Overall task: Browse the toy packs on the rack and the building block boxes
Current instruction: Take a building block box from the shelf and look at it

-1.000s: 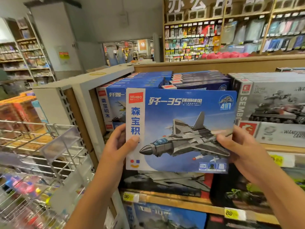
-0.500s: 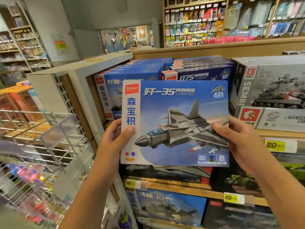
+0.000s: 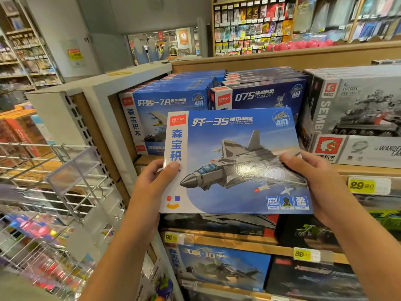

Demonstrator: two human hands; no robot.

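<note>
Blue jet box (image 3: 236,161) pinched at its edges by left hand (image 3: 149,190) and right hand (image 3: 316,187); slick cardboard, liable to slip onto the near shelf (image 3: 227,240).

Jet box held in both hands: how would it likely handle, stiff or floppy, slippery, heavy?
The jet box probably stays stiff: its face looks flat with only the left hand and right hand at its sides. Its glossy sheen suggests it may be somewhat slippery. It looks thin and is held by its edges, so likely light, though weight can't be confirmed.
</note>
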